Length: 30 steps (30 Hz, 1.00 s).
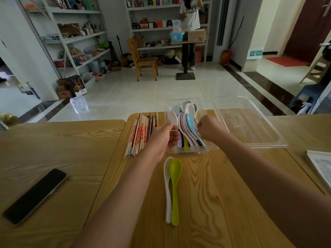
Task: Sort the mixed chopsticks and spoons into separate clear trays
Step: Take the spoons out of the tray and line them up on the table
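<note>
Two spoons lie below left grip.

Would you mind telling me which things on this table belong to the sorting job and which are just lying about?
Job: wooden chopsticks in their clear plastic tray; pastel plastic spoons in the middle clear tray; empty large clear tray; loose white plastic spoon; loose lime-green plastic spoon.
Lying about: black smartphone; printed papers; crumpled clear bag.

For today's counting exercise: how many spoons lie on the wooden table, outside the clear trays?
2. A white plastic spoon and a lime-green plastic spoon lie side by side in front of the clear plastic spoon tray; others may be hidden.
</note>
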Each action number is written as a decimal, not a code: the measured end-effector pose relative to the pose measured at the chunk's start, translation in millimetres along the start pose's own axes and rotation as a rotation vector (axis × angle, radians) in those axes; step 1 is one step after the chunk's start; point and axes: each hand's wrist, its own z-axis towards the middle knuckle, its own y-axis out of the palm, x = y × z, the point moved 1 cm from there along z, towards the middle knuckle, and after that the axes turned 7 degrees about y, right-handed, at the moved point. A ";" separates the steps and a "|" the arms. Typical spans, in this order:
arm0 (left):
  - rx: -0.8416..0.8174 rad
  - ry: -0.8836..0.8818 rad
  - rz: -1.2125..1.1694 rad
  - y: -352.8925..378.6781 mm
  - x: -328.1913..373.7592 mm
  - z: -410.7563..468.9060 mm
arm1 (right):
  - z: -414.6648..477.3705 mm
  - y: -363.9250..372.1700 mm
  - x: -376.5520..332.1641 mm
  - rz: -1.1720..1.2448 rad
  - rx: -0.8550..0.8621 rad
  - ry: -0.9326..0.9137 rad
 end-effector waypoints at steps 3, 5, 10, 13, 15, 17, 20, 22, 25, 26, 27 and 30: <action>-0.001 -0.017 -0.003 6.7 -1.3 11.0 | 5.2 5.3 -6.9 -0.148 -0.042 -0.022; -0.002 -0.025 -0.009 8.3 -3.4 14.9 | 8.9 8.7 -10.1 -0.219 -0.067 -0.017; -0.013 -0.022 -0.016 6.2 -5.0 19.3 | 21.4 15.0 -9.1 -0.195 -0.117 0.031; -0.016 -0.017 -0.018 5.3 -5.3 17.9 | 24.6 13.6 -7.2 -0.126 -0.130 0.054; -0.015 -0.013 -0.024 5.5 -4.8 14.4 | 23.2 13.3 -7.0 -0.083 -0.124 0.058; -0.022 -0.007 -0.035 5.6 -3.4 9.2 | 20.4 11.6 -7.4 -0.052 -0.093 0.060; -0.030 0.016 -0.049 4.4 0.8 -1.7 | 13.3 2.7 -9.4 -0.022 -0.050 0.061; -0.031 0.036 -0.049 2.7 3.9 -10.7 | 6.7 -5.8 -11.8 0.016 -0.012 0.049; -0.032 0.057 -0.056 -0.8 6.5 -26.9 | -7.6 -20.9 -17.6 0.131 0.063 0.024; -0.029 0.063 -0.064 -2.6 6.5 -32.1 | -14.2 -26.0 -19.4 0.157 0.079 0.014; -0.028 0.068 -0.072 -4.8 6.2 -37.5 | -22.0 -30.1 -20.4 0.164 0.084 0.006; -0.028 0.079 -0.079 -14.1 1.1 -52.8 | -56.9 -33.6 -19.2 0.152 0.026 -0.003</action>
